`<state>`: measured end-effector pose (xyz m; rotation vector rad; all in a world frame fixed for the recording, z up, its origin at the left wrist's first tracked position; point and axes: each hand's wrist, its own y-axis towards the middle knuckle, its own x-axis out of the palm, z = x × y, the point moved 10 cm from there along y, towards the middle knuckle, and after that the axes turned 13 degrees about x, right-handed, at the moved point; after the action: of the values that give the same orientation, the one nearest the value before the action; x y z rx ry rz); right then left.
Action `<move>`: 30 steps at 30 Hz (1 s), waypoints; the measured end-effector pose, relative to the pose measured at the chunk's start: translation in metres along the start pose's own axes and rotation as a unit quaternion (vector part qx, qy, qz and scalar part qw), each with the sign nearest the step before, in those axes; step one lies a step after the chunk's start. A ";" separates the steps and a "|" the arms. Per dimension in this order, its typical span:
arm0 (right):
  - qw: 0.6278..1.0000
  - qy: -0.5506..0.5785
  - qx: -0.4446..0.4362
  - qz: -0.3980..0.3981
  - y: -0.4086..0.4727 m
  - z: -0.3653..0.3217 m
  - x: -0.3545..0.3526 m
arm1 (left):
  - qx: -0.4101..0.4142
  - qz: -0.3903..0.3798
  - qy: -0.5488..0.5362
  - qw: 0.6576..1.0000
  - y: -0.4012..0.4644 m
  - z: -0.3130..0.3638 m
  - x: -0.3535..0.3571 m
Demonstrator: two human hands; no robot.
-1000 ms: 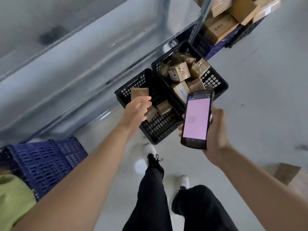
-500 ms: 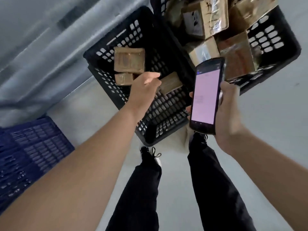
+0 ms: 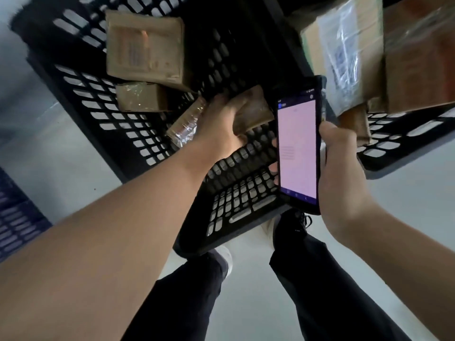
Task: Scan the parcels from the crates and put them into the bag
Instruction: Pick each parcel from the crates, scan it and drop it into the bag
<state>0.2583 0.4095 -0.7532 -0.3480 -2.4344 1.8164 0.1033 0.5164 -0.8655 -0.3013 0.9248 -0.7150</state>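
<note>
My left hand (image 3: 219, 126) reaches into the black crate (image 3: 236, 205) and grips a small brown parcel (image 3: 253, 112) lying on its floor. A taped parcel (image 3: 184, 124) lies just left of that hand. Two more cardboard parcels sit further back in the same crate, a large one (image 3: 145, 48) and a small one (image 3: 140, 97). My right hand (image 3: 344, 178) holds a black handheld scanner (image 3: 298, 146) upright with its pink screen lit, just right of the gripped parcel. A second black crate (image 3: 398, 148) to the right holds bigger boxes, one with a plastic-covered label (image 3: 344, 48).
A blue crate (image 3: 17, 217) shows at the left edge. My legs in black trousers (image 3: 332, 291) and a shoe (image 3: 293, 225) stand on the pale floor (image 3: 246, 303) right in front of the black crate. No bag is in view.
The camera has dropped closer to the crates. My left hand went down into the black crate and closed round the small brown parcel. The scanner stays held in my right hand.
</note>
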 end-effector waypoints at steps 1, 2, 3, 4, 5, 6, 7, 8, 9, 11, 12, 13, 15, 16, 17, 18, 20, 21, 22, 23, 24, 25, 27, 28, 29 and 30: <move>1.000 0.002 0.003 -0.001 0.006 0.003 0.000 | 0.006 -0.003 0.037 0.999 0.005 -0.002 0.007; 1.000 0.003 0.007 0.004 0.010 0.007 -0.002 | 0.011 -0.005 0.063 0.998 0.008 -0.004 0.012; 1.000 0.001 0.014 0.013 0.013 0.010 -0.005 | 0.018 -0.003 0.064 0.998 0.009 -0.003 0.012; 1.000 -0.006 0.021 0.017 0.013 0.013 -0.007 | 0.022 0.005 0.045 0.999 0.008 -0.003 0.011; 0.999 -0.011 0.028 0.015 0.012 0.015 -0.007 | 0.023 0.017 0.015 0.999 0.006 -0.003 0.008; 0.999 -0.012 0.030 0.012 0.007 0.014 -0.006 | 0.015 0.030 -0.023 0.999 0.001 -0.002 0.002; 1.000 -0.010 0.027 0.009 0.001 0.012 -0.006 | -0.001 0.043 -0.064 0.997 -0.005 -0.001 -0.006; 1.000 -0.006 0.020 0.007 -0.007 0.009 -0.006 | -0.025 0.053 -0.099 0.993 -0.014 -0.001 -0.014; 1.000 -0.003 0.016 0.006 -0.016 0.006 -0.005 | -0.049 0.061 -0.134 0.988 -0.023 -0.003 -0.022; 1.000 0.012 0.018 0.001 -0.034 0.002 -0.004 | -0.059 0.076 -0.206 0.974 -0.043 0.000 -0.041; 1.000 0.017 0.020 -0.003 -0.043 0.002 -0.002 | -0.047 0.086 -0.244 0.965 -0.053 0.004 -0.053; 1.000 0.020 0.020 -0.003 -0.053 0.000 0.000 | -0.031 0.091 -0.277 0.956 -0.063 0.010 -0.066; 1.000 0.021 0.007 -0.002 -0.075 -0.006 0.005 | -0.011 0.101 -0.314 0.944 -0.083 0.023 -0.095; 1.000 0.026 -0.001 -0.003 -0.086 -0.009 0.008 | -0.001 0.100 -0.330 0.939 -0.093 0.030 -0.110; 0.999 0.032 -0.007 -0.004 -0.097 -0.013 0.012 | 0.002 0.101 -0.346 0.933 -0.103 0.036 -0.123; 0.999 0.037 -0.013 -0.001 -0.107 -0.016 0.014 | 0.000 0.108 -0.363 0.926 -0.113 0.040 -0.137; 0.998 0.056 -0.017 0.015 -0.127 -0.021 0.016 | -0.020 0.130 -0.378 0.916 -0.132 0.045 -0.163; 0.998 0.062 -0.016 0.023 -0.138 -0.023 0.015 | -0.027 0.138 -0.383 0.913 -0.141 0.049 -0.175; 0.998 0.060 -0.022 0.029 -0.149 -0.026 0.015 | -0.034 0.149 -0.387 0.909 -0.151 0.052 -0.188; 0.997 0.054 -0.034 0.031 -0.162 -0.032 0.017 | -0.033 0.155 -0.386 0.909 -0.161 0.056 -0.201; 0.997 0.052 -0.043 0.032 -0.175 -0.038 0.018 | -0.025 0.158 -0.387 0.908 -0.171 0.063 -0.213; 0.997 0.055 -0.042 0.031 -0.187 -0.042 0.020 | -0.015 0.157 -0.387 0.908 -0.181 0.072 -0.224; 0.997 0.059 -0.043 0.036 -0.211 -0.049 0.021 | -0.002 0.160 -0.391 0.906 -0.204 0.088 -0.244; 0.996 0.058 -0.050 0.037 -0.225 -0.053 0.023 | 0.000 0.165 -0.394 0.904 -0.215 0.095 -0.254; 0.996 0.053 -0.062 0.034 -0.242 -0.059 0.027 | 0.001 0.167 -0.396 0.903 -0.227 0.103 -0.264; 0.996 0.049 -0.072 0.034 -0.258 -0.065 0.029 | 0.004 0.174 -0.400 0.900 -0.239 0.110 -0.274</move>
<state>0.2095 0.4071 -0.4903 -0.5232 -2.5209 1.6088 -0.0185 0.5197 -0.5060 -0.3690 0.1716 -0.2113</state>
